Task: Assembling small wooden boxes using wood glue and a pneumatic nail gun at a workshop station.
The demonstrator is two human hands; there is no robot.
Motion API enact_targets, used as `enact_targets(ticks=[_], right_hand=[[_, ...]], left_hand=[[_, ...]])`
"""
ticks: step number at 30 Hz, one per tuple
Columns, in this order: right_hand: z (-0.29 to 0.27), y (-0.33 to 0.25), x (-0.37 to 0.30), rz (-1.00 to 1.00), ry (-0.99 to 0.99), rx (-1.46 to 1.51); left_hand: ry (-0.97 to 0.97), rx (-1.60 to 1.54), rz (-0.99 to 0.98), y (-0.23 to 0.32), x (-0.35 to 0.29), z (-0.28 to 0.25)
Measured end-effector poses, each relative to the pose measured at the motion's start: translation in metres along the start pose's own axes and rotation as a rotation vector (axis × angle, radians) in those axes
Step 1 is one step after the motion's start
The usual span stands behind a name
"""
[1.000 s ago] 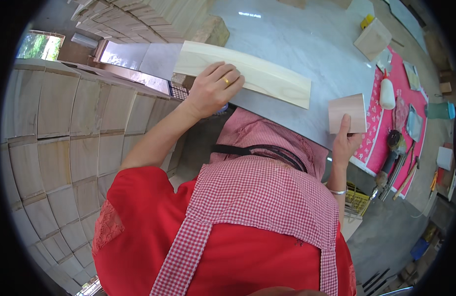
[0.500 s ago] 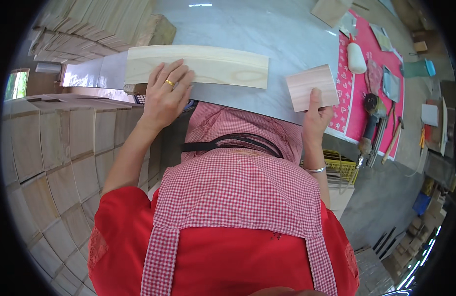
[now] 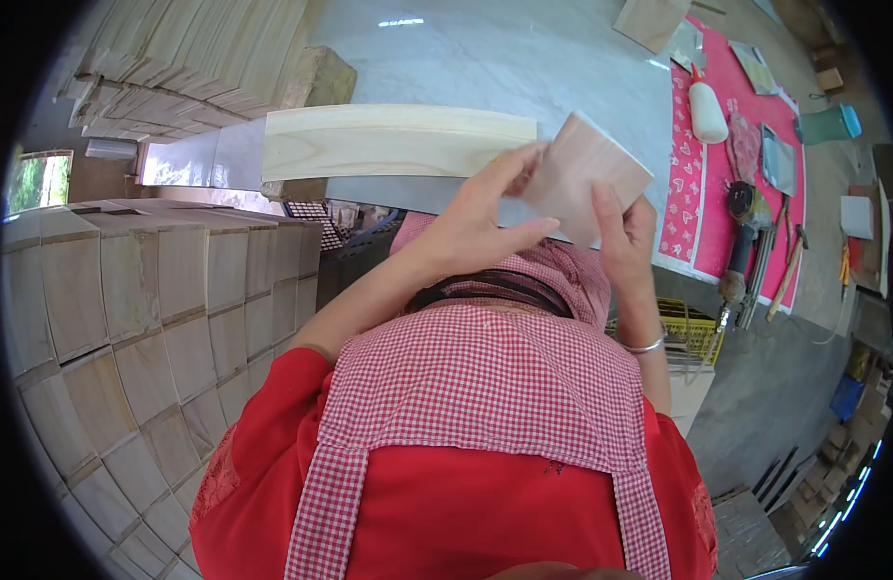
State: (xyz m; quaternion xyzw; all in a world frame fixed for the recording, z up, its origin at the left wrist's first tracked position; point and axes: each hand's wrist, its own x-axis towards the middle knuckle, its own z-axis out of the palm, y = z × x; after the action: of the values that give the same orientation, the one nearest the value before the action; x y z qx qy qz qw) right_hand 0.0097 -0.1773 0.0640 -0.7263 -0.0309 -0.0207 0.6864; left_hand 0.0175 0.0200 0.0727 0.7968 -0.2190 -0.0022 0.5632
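Observation:
My right hand grips a small square wooden board by its lower right corner, thumb on the face turned toward me. The board is raised and tilted above the table's near edge. My left hand is at the board's left side, its thumb stretched out apart from its fingers. Those fingertips reach the left edge and are partly hidden, so firm contact is unclear. Behind my left hand, a long pale wooden plank lies along the near part of the table.
Stacked thin boards stand at the far left, beside a wooden block. Piled wooden blocks fill the left. On a pink cloth at right are a white squeeze bottle, a power tool and a hammer.
My left hand has left the long plank and moved right to the small board. My right hand has lifted and turned that board, which was lower and flatter before.

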Motion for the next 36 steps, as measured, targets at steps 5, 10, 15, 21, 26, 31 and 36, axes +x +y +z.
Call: enact_targets(ticks=[5,10,15,21,26,31,36], right_hand=[[0.001,0.015,0.000,-0.005,-0.011,-0.239],[0.007,0.021,-0.008,0.006,0.039,-0.211],[0.005,0.017,-0.009,0.179,0.005,0.120],[-0.006,0.023,-0.018,-0.023,-0.053,0.428],[0.002,0.009,-0.020,-0.017,0.010,0.293],[0.002,0.017,-0.012,0.034,0.038,0.370],[-0.009,0.024,-0.009,-0.037,-0.017,0.350]], left_hand=[[0.036,-0.131,-0.290,-0.008,-0.002,0.005],[0.190,0.426,0.323,-0.016,-0.001,0.030],[0.180,0.493,0.427,-0.021,0.003,0.038],[0.199,0.501,0.598,-0.016,0.010,0.046],[0.190,0.498,0.673,-0.015,0.012,0.053],[0.149,0.477,0.614,-0.017,0.011,0.055],[0.189,0.323,0.521,-0.012,0.016,0.047]])
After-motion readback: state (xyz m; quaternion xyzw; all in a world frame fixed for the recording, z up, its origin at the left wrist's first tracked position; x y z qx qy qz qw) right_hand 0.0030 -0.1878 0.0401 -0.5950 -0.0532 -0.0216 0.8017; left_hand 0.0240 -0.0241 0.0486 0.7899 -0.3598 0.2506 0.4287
